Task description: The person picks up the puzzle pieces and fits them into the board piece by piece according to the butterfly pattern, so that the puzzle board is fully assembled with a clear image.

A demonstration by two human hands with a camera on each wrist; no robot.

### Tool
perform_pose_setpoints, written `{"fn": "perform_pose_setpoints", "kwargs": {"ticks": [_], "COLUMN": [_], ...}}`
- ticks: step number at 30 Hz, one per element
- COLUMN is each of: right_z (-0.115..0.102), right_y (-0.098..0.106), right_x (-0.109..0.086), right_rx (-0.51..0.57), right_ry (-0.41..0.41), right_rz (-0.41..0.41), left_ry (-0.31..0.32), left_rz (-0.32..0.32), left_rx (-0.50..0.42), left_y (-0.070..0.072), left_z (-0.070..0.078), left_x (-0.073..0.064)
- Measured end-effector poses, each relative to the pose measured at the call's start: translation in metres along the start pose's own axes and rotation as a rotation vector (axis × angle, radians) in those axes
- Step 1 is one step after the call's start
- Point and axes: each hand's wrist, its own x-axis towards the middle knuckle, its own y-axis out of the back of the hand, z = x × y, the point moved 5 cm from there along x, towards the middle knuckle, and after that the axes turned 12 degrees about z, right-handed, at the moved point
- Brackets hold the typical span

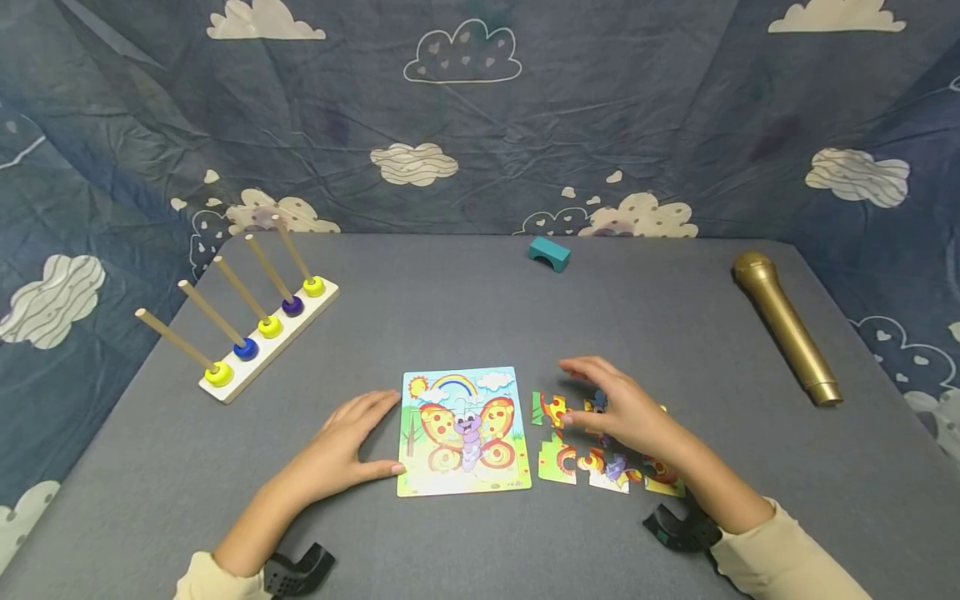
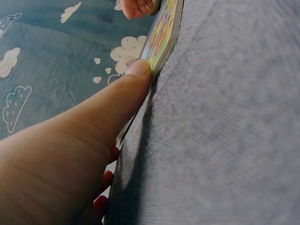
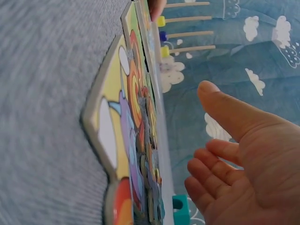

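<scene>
A square puzzle board (image 1: 465, 433) printed with a butterfly, a rainbow and a sun lies flat on the grey table. My left hand (image 1: 345, 446) rests at its left side, thumb and fingertips touching the edge; in the left wrist view the thumb (image 2: 139, 68) lies against the board's rim. To the right of the board several loose jigsaw pieces (image 1: 557, 460) lie side by side. Over them hovers my right hand (image 1: 630, 412), its fingers spread and relaxed. The right wrist view shows nothing between that thumb (image 3: 225, 105) and the fingers, with the pieces (image 3: 136, 117) beside them.
At the left stands a white peg rack (image 1: 270, 346) with wooden rods and yellow, blue and purple rings. A teal arch block (image 1: 550, 253) sits near the back edge. The gold microphone (image 1: 787, 329) lies far right. A cloud-patterned cloth (image 1: 465, 125) hangs behind the table.
</scene>
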Motion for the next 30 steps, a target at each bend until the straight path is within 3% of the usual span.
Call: {"fn": "perform_pose_setpoints", "kwargs": {"ticks": [22, 30], "right_z": [0.014, 0.012], "right_y": [-0.013, -0.014], "right_x": [-0.004, -0.005], "right_rx": [-0.051, -0.109], "right_ry": [-0.018, 0.023], "right_rz": [-0.071, -0.101], "left_ry": [-0.024, -0.024], "left_rz": [-0.014, -0.012], "left_rx": [0.001, 0.002], "left_y": [0.0, 0.0], "left_z": [0.0, 0.001], "left_x": [0.0, 0.0]}}
